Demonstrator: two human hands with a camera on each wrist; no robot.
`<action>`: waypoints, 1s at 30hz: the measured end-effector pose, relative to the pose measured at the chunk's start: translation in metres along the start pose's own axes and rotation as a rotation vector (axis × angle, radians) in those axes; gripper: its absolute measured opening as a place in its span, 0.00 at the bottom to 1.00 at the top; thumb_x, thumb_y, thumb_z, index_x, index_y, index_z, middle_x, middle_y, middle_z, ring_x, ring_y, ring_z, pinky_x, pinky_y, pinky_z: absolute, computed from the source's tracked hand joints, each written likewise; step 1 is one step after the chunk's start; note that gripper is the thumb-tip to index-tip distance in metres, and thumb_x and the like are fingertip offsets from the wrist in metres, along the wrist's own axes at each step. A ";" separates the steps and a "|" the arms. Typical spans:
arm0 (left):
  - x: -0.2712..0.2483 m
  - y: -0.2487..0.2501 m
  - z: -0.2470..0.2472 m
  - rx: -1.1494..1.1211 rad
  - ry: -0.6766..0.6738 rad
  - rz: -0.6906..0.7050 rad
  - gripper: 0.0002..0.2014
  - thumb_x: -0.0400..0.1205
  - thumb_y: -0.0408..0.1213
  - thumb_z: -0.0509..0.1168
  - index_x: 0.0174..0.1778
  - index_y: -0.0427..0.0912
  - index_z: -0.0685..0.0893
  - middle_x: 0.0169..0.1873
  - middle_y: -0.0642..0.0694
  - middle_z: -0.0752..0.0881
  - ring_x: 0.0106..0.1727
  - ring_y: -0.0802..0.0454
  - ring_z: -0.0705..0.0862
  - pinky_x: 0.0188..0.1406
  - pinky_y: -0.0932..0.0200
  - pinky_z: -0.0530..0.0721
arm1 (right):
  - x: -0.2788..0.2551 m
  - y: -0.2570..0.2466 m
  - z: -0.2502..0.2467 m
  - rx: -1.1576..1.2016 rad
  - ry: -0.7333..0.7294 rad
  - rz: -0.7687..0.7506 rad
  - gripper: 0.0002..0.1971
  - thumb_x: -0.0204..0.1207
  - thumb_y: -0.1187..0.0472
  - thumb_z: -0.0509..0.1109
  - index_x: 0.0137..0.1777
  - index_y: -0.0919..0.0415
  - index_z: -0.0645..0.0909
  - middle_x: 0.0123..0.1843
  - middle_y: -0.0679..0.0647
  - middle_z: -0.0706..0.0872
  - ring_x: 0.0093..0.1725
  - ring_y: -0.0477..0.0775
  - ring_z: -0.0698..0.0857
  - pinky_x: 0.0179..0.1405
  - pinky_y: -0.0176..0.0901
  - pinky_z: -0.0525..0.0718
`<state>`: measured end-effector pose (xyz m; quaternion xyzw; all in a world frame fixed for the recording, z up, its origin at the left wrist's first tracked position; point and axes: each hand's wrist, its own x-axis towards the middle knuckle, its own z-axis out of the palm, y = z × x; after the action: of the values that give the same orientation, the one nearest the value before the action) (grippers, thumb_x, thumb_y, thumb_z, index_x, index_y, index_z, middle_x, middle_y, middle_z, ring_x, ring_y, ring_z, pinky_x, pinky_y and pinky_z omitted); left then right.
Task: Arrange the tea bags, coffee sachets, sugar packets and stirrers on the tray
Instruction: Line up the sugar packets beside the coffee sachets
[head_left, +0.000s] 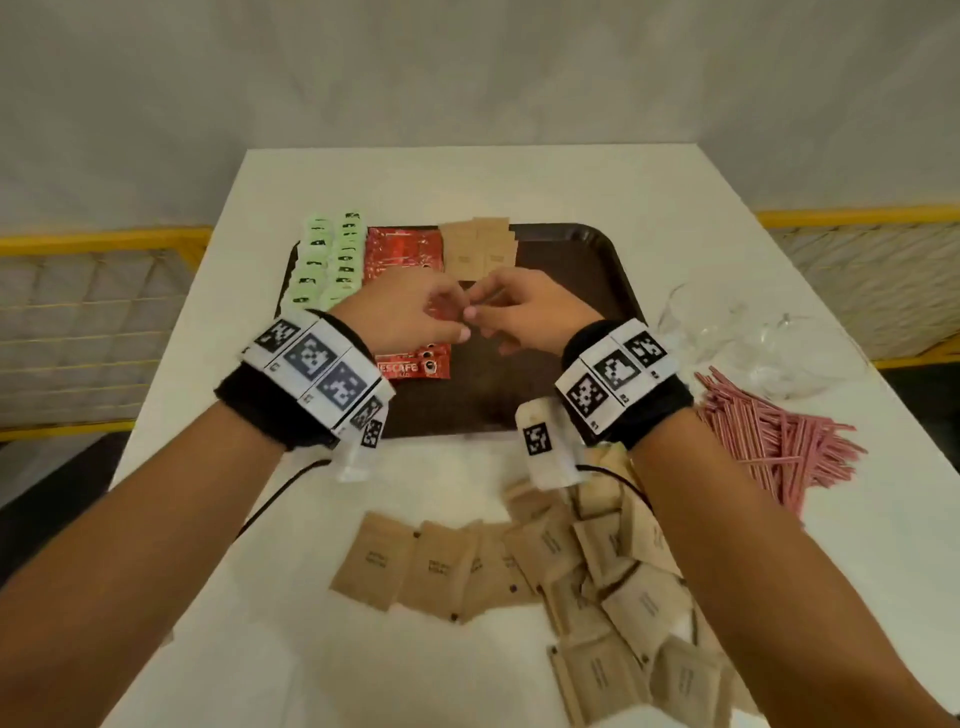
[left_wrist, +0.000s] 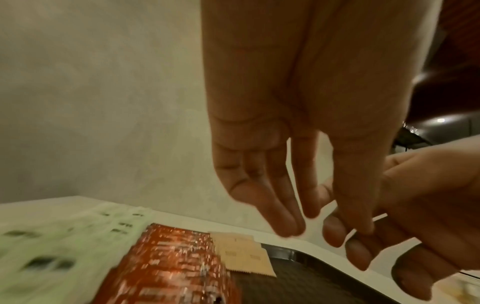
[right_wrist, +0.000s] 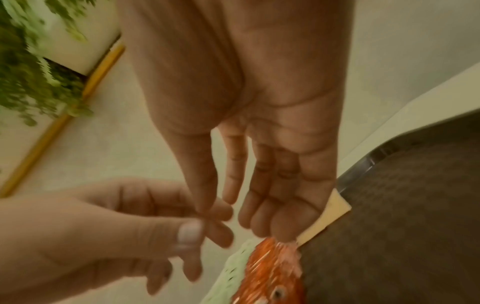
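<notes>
left hand: forearm reaches forward, fingers loosely extended, holding nothing visible | right hand: mirrored, fingers relaxed, thumb tip touching the left fingertips | both wrists: black bands with white marker tags

tea bags blurred, sachet print unreadable

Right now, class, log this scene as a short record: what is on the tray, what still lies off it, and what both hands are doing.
tray: dark, on white table
on tray: green tea bags, red coffee sachets, a few brown sugar packets
off tray: brown sugar packets near edge, pink stirrers at right
left hand: above tray, fingers relaxed, meeting the other hand
right hand: same; nothing clearly held
</notes>
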<state>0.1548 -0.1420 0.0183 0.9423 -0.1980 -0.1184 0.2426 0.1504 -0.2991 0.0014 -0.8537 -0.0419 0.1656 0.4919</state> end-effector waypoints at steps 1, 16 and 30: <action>-0.020 0.000 0.006 -0.001 -0.053 -0.009 0.13 0.76 0.41 0.71 0.55 0.43 0.84 0.43 0.52 0.83 0.42 0.58 0.77 0.36 0.70 0.71 | -0.015 -0.002 0.012 -0.021 -0.065 -0.003 0.10 0.78 0.59 0.69 0.58 0.58 0.76 0.45 0.52 0.81 0.43 0.47 0.82 0.41 0.43 0.86; -0.152 -0.045 0.076 0.050 -0.339 -0.281 0.35 0.65 0.43 0.80 0.66 0.49 0.72 0.55 0.51 0.66 0.64 0.50 0.70 0.65 0.53 0.73 | -0.120 0.021 0.105 -0.684 -0.340 0.172 0.35 0.60 0.57 0.83 0.65 0.55 0.68 0.59 0.53 0.77 0.55 0.55 0.79 0.50 0.50 0.83; -0.150 -0.042 0.063 -0.628 -0.178 -0.270 0.22 0.75 0.22 0.70 0.58 0.46 0.72 0.45 0.42 0.87 0.32 0.61 0.85 0.31 0.69 0.82 | -0.107 0.036 0.070 -0.106 -0.234 0.180 0.18 0.71 0.75 0.71 0.54 0.55 0.75 0.47 0.53 0.82 0.45 0.53 0.84 0.44 0.45 0.86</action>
<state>0.0138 -0.0695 -0.0381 0.8255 -0.0461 -0.2860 0.4844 0.0234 -0.2848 -0.0357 -0.8537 -0.0310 0.3049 0.4210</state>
